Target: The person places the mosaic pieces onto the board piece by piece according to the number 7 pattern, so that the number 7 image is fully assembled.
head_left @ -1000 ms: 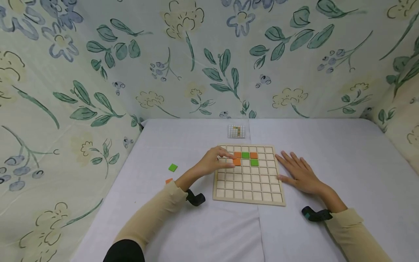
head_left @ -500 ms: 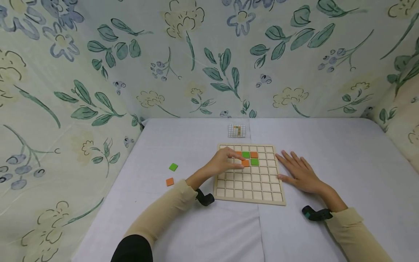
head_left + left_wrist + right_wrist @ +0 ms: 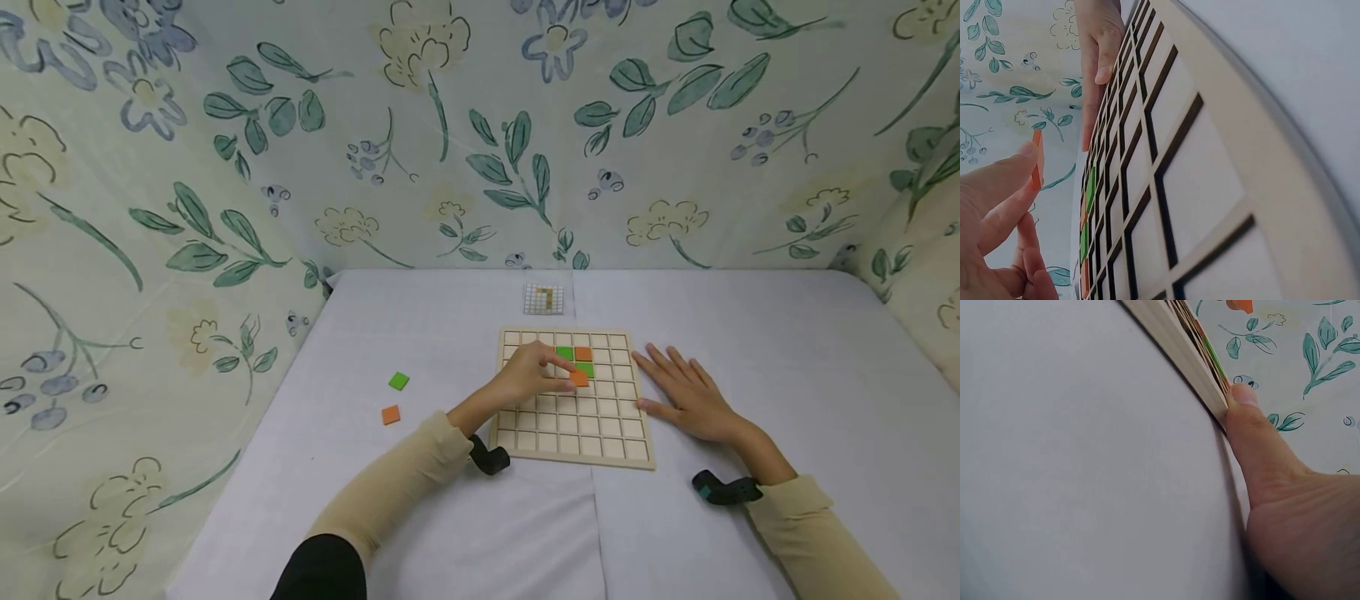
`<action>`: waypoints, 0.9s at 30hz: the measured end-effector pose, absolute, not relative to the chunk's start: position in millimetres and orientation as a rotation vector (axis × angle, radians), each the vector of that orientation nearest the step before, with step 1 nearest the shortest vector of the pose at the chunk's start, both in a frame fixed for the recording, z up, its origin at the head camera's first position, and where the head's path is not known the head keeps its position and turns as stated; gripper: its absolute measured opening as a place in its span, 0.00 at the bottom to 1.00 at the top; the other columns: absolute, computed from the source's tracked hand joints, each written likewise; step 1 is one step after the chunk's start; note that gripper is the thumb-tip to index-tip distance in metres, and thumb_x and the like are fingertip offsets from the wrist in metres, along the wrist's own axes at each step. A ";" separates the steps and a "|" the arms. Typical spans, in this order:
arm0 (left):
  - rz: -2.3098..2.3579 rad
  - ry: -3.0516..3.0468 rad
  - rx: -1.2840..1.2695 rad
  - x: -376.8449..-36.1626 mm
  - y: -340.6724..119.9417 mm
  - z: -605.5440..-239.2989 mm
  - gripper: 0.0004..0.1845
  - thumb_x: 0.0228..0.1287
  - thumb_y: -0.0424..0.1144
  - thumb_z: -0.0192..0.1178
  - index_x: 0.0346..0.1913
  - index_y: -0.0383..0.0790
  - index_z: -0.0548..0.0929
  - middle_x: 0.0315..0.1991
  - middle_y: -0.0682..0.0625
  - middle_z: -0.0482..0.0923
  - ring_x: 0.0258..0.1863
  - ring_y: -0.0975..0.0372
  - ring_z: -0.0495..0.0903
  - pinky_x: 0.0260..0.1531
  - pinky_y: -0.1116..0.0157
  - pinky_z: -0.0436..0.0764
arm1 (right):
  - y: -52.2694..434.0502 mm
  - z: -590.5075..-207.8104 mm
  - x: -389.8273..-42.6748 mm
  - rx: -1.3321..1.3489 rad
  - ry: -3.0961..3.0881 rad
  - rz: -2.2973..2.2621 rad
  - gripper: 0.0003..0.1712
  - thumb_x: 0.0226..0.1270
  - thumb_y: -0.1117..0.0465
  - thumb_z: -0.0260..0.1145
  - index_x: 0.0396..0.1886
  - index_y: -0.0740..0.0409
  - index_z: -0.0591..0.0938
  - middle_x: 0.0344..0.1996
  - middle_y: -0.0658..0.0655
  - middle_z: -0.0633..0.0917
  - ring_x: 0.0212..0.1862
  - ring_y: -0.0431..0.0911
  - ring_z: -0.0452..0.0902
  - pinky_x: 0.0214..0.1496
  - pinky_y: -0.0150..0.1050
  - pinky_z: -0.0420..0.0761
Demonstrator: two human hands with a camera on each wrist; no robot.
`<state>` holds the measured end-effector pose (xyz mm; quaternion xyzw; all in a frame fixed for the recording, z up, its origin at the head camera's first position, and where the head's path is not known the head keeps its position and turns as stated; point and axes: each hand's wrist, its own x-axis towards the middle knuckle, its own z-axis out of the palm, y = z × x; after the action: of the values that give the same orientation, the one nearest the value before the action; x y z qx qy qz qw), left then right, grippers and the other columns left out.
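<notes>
Since a second ago the left hand (image 3: 534, 372) has carried its orange tile (image 3: 578, 378) rightward and a little toward the person across the wooden grid board (image 3: 573, 433), from the left end of the coloured cluster to just below the lower green tile (image 3: 585, 368); the right hand (image 3: 690, 396) has not shifted. From where I stand, the fingers (image 3: 1004, 187) of the left hand pinch the tile by its edges, and the left wrist view shows it raised above the board, not yet seated in any cell. The right hand lies flat on the worktop (image 3: 750, 333) with straight, spread fingers, its thumb (image 3: 1254, 431) pressed against the board's right edge, holding nothing. On the board itself an orange tile (image 3: 583, 353) sits beside a green one (image 3: 565, 353) in the second row, with the lower green tile beneath them. To do this well, I would judge that the tile should be brought down level over one cell, squared to the dark grooves, and released only when all four edges sit inside the frame (a tilted tile could catch on a rib or nudge its green neighbour). Keeping the thumb braced as it is should stop the board sliding under the push. A loose green tile (image 3: 398, 382) and a loose orange tile (image 3: 390, 414) wait on the worktop to the left, and a small pattern card (image 3: 543, 299) lies beyond the board.
</notes>
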<state>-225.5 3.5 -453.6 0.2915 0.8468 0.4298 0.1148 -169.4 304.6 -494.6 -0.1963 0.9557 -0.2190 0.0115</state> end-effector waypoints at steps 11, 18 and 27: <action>1.203 2.538 0.834 -219.6 15.6 -456.4 0.15 0.54 0.45 0.75 0.45 0.46 0.91 0.44 0.58 0.84 0.42 0.65 0.74 0.42 0.71 0.73 | 305.5 -494.4 -169.2 -0.610 2.971 -0.697 0.46 0.72 0.44 0.62 0.81 0.54 0.52 0.78 0.69 0.49 0.76 0.68 0.34 0.71 0.66 0.31; 1.144 2.612 0.841 -217.2 21.8 -459.7 0.15 0.53 0.46 0.76 0.43 0.46 0.91 0.42 0.57 0.86 0.38 0.67 0.74 0.43 0.72 0.71 | 305.4 -494.9 -168.9 -0.607 2.979 -0.688 0.46 0.72 0.43 0.62 0.81 0.54 0.53 0.77 0.69 0.49 0.76 0.68 0.35 0.71 0.66 0.32; 1.079 2.685 0.822 -216.8 24.3 -466.7 0.16 0.53 0.46 0.76 0.45 0.47 0.91 0.38 0.60 0.83 0.35 0.69 0.71 0.39 0.71 0.70 | 305.8 -494.6 -168.7 -0.618 2.979 -0.691 0.46 0.72 0.43 0.62 0.81 0.54 0.53 0.78 0.68 0.49 0.76 0.68 0.35 0.71 0.66 0.32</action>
<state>-216.8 24.3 -466.7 0.2727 0.8906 0.3579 0.0666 -168.7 305.8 -494.6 -0.1979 0.9548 -0.2214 0.0107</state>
